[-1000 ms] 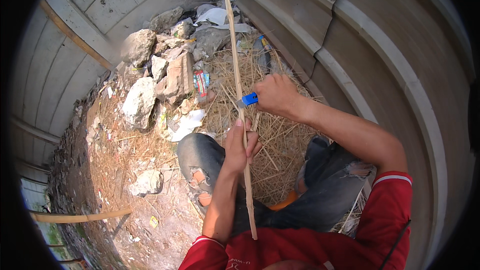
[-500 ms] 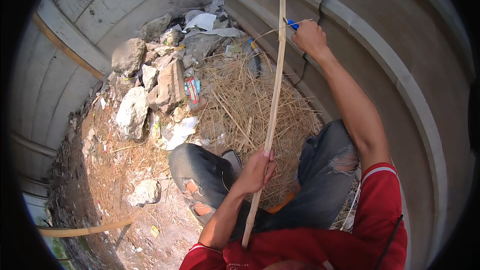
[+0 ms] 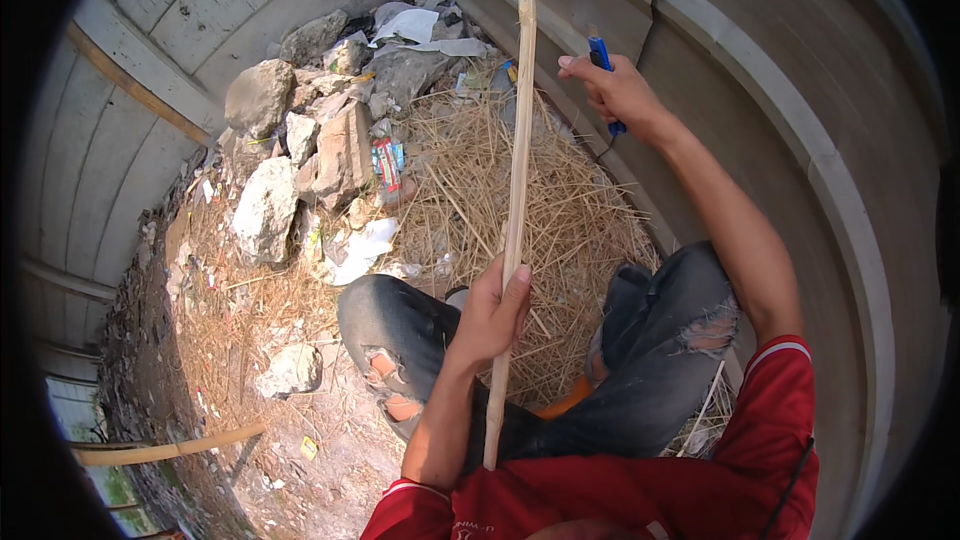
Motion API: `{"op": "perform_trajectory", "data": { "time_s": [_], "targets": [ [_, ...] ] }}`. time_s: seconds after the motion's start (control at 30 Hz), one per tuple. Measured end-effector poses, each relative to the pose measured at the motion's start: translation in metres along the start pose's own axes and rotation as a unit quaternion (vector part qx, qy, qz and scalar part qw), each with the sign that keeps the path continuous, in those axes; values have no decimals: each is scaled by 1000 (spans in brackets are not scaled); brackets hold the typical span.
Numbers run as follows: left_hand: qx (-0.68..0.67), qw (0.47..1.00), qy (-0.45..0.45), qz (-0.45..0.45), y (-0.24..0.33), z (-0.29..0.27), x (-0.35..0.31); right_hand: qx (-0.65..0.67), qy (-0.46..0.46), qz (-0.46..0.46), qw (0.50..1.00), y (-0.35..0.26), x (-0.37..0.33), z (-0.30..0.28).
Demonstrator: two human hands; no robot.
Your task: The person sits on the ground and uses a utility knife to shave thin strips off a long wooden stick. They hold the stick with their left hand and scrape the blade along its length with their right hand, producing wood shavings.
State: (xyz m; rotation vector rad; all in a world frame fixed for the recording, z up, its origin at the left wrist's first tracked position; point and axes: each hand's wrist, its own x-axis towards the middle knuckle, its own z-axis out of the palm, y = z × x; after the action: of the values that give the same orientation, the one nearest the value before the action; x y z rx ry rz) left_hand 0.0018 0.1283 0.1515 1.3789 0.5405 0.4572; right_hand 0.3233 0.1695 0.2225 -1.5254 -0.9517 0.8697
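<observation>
A long, pale bamboo strip slants up from my lap past the top of the view. My left hand is closed round its lower part, thumb along the strip. To the right of the strip's upper part, my right hand grips a blue utility knife, held apart from the bamboo. The knife's upper end sticks out above the fingers and its lower end shows below the palm; I cannot make out its blade clearly. Thin straw-like shavings cover the ground beyond my crossed legs.
Broken rocks and litter are heaped ahead to the left. A corrugated metal wall rises close on my right, behind the right arm. At the lower left lie a bamboo pole and a lone stone.
My right hand has turned, the knife now upright and away from the strip. A thin sliver by that hand is gone from it. The strip's upper end has swung left; my left hand slid up.
</observation>
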Motion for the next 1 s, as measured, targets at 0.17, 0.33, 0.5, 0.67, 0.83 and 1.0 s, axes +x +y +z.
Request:
{"op": "perform_trajectory", "data": {
  "time_s": [0.17,0.33,0.5,0.67,0.83,1.0],
  "targets": [
    [74,997,-3,-33,18,-4,6,-4,-85,-51,995,-13,-23,24],
    [96,994,-42,-30,23,-14,8,-56,-57,-111,991,1,-25,42],
    [53,998,19,20,27,-5,21,-128,-108,-113,979,-11,-53,67],
    [-4,997,56,61,35,-2,28,-200,-84,-110,970,-27,-60,63],
    [-3,997,68,43,33,-5,29,-452,-21,-180,874,-23,-62,50],
    [-22,997,70,18,32,0,27,-549,-2,-163,820,-2,-56,66]
  ]
}}
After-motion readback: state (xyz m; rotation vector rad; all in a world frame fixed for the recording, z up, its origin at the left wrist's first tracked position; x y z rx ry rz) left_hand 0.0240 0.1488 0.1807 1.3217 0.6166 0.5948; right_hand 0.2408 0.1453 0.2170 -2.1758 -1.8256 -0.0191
